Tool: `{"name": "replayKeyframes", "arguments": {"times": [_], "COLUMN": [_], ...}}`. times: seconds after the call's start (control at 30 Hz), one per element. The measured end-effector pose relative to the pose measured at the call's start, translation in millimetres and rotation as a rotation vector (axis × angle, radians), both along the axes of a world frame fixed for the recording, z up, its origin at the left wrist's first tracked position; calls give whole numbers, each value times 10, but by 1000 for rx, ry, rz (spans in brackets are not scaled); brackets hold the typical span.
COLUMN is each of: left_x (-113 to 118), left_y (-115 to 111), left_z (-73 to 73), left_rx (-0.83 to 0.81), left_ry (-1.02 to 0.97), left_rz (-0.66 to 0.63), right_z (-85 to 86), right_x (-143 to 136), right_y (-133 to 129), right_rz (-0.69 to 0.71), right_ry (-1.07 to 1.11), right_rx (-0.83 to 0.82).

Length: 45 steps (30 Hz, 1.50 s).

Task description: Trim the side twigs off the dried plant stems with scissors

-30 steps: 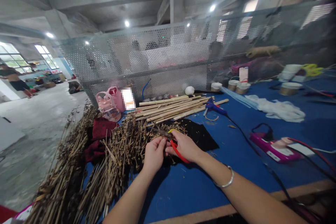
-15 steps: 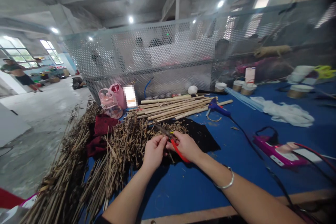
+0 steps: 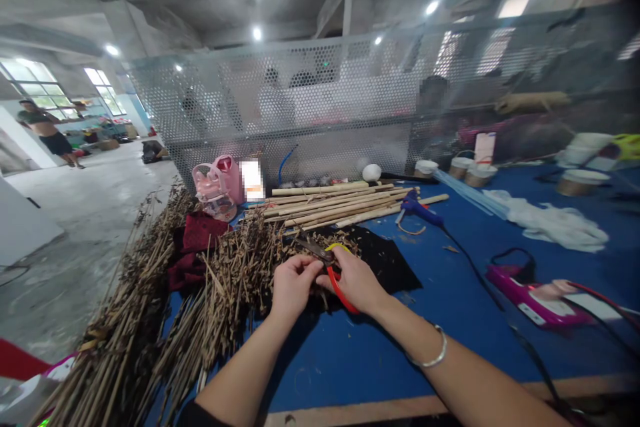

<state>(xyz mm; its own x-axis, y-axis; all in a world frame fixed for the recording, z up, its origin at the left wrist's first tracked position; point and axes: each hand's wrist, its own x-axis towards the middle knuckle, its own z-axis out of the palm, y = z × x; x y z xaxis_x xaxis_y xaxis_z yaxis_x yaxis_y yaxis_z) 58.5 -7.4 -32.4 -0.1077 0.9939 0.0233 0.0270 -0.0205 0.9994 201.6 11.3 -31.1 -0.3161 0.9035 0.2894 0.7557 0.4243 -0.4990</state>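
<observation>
My right hand (image 3: 354, 278) is closed around red-and-yellow-handled pruning shears (image 3: 341, 290), whose dark blades point up and to the left. Close beside them, my left hand (image 3: 295, 287) is pinched; what sits between its fingertips is too small to make out, though dried plant bits lie right there. Beneath both hands spreads a black cloth (image 3: 387, 257) strewn with brown clippings (image 3: 345, 240). A heap of dried plant stalks (image 3: 237, 267) lies just left of my left hand.
Wooden sticks (image 3: 335, 205) lie behind the hands, with a blue glue gun (image 3: 420, 208) at their right end. A magenta power strip (image 3: 535, 300) and cords occupy the right. A pink bottle (image 3: 227, 177) stands before a perforated metal screen (image 3: 300, 107). Far left, a person (image 3: 47, 133) stands.
The view has shifted slightly, moving the background a little to the right. Both hands stay together, and more of the shears' yellow handle shows above my right hand.
</observation>
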Motion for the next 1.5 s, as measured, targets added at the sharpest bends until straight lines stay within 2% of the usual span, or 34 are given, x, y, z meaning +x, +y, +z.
{"name": "replayKeyframes", "arguments": {"times": [0.37, 0.6, 0.8, 0.97, 1.13, 1.5], "left_x": [-20, -31, -35, -29, -2, 35], "left_y": [18, 19, 21, 14, -4, -19], "left_z": [-7, 29, 49, 43, 44, 17], "left_rx": [12, 3, 16, 24, -27, -36], "left_ry": [15, -2, -24, -7, -38, -46], "left_rz": [13, 41, -22, -10, -58, -67], "right_z": [-36, -3, 17, -16, -4, 51], "right_x": [-8, 13, 19, 6, 9, 2], "right_y": [0, 32, 7, 19, 37, -10], "right_rz": [-41, 7, 52, 37, 50, 16], "right_ry": [2, 18, 13, 53, 104, 44], "right_rx": [-95, -151, -128, -135, -168, -155]}}
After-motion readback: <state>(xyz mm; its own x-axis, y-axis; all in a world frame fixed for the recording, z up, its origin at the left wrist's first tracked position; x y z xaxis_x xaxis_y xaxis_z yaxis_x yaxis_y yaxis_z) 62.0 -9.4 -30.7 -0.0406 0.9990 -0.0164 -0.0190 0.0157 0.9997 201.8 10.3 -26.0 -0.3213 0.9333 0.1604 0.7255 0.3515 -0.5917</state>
